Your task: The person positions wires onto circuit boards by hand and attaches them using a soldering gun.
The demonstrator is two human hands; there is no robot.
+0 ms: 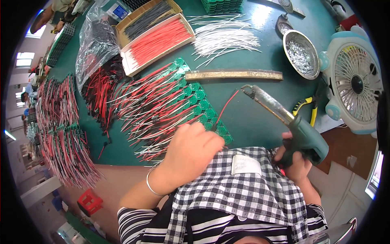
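Note:
My left hand (191, 146), a bracelet at its wrist, is closed over the near edge of a green panel of small round circuit boards (207, 110). From its pinched fingertips a red wire (228, 103), dark at its lower end, sticks up toward the soldering iron's tip. Rows of red, white and black wires (154, 105) lie across the panel, fanning leftward. My right hand (298, 162) is wrapped round the grip of a dark green soldering gun (310, 138). Its metal barrel points up and left, with the tip close to the red wire's free end.
A wooden bar (235, 75) lies behind the panel. Farther back are white wires (227, 38), a box of red wires (158, 42) and a plastic bag (95, 44). To the right are a metal bowl (301, 55), pliers (304, 106) and a fan (355, 83). Wired boards (63, 134) hang over the left edge.

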